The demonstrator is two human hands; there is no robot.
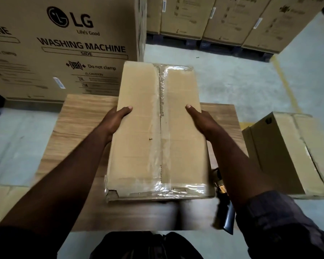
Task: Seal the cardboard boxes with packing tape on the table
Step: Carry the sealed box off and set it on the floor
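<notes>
A long cardboard box (138, 131) is held over the wooden table (79, 118), its far end reaching past the table's back edge. Clear packing tape runs along its centre seam and across both ends. My left hand (114, 122) grips the box's left side with the thumb on top. My right hand (202, 122) grips the right side the same way. A tape dispenser (224, 202) with a dark handle lies on the table beside my right forearm, partly hidden and blurred.
A large washing machine carton (64, 43) stands behind the table at the left. Another taped cardboard box (288, 152) sits on the floor at the right. A row of cartons on pallets (223, 19) lines the back. Flat cardboard (0, 199) lies at the lower left.
</notes>
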